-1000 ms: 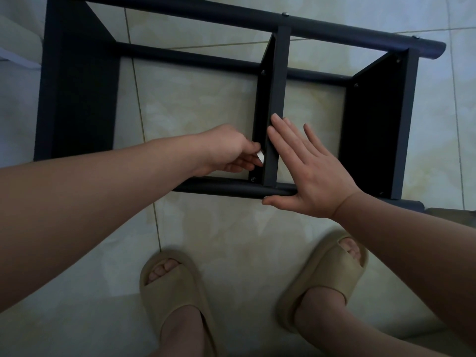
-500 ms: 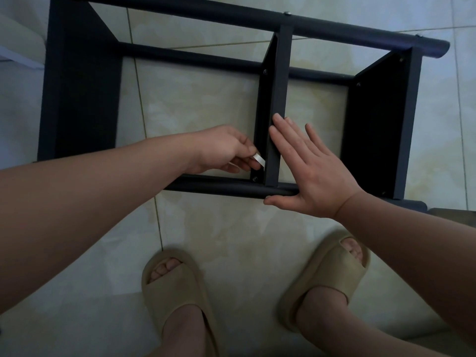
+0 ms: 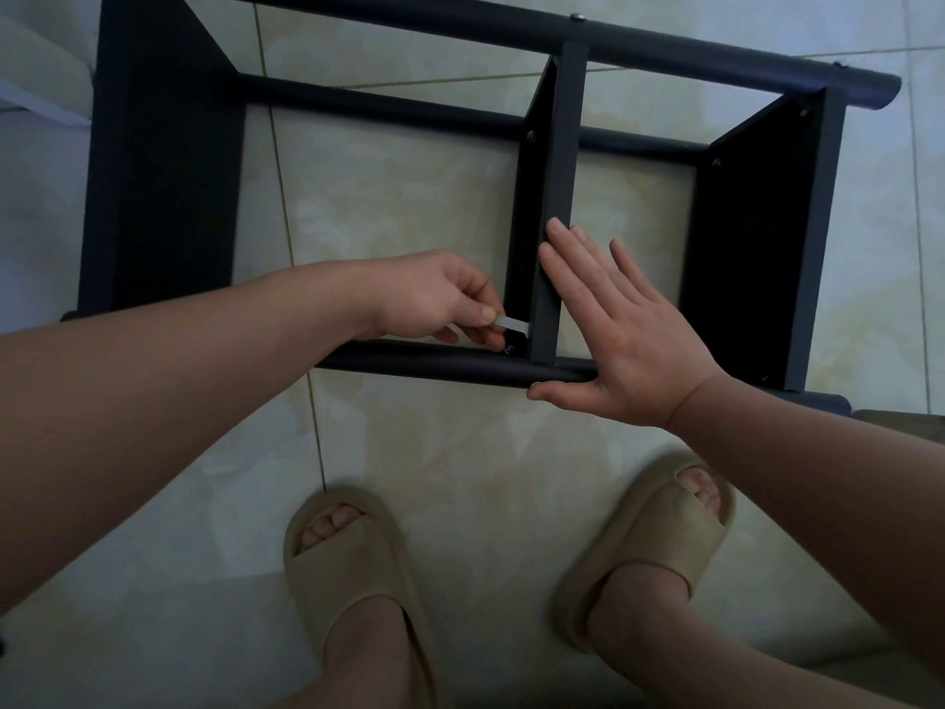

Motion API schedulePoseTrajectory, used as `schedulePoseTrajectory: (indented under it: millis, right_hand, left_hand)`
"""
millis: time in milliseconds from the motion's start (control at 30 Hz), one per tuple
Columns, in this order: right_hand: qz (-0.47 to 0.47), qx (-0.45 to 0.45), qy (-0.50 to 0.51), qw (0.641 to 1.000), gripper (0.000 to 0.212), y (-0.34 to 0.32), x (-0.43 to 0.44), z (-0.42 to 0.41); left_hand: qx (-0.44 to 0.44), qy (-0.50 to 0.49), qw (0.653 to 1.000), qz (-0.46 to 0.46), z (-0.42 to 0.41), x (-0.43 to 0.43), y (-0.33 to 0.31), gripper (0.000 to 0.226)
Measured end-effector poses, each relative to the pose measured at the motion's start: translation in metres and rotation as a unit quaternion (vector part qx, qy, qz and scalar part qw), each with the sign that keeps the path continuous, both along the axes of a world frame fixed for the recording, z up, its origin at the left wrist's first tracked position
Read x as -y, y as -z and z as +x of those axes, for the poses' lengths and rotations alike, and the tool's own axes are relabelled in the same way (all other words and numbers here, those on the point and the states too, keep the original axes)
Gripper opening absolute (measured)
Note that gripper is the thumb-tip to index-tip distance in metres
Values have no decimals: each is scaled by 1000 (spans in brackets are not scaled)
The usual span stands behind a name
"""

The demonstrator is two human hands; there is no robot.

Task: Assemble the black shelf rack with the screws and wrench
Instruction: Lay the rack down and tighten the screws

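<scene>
Left hand (image 3: pixel 434 299) lowered, pinching silver wrench (image 3: pixel 513 324) over black screw (image 3: pixel 509 349); open-fingered right hand (image 3: pixel 629 345) braces black metal shelf rack (image 3: pixel 562 145); keep wrench seated squarely.

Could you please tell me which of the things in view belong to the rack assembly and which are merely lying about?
Part of the job:
black shelf rack, steadied by the flat right hand
small silver wrench, pinched by the left hand
screw by the wrench's tip

Not part of it:
beige sandals, worn
tiled floor
pale object at the upper left, unidentifiable
</scene>
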State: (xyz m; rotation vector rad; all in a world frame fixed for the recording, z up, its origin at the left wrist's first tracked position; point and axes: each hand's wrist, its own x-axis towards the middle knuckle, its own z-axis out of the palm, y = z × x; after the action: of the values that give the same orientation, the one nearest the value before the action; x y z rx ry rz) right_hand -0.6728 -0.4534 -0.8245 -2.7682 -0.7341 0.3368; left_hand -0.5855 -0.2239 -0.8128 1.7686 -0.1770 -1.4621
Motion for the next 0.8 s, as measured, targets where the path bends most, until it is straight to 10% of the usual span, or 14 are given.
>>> schedulePoseTrajectory:
  millis: [800]
  right_hand:
    - [-3, -6, 2, 1000, 111, 0, 0, -1]
  left_hand:
    - [220, 92, 969, 64, -2, -3, 7, 10]
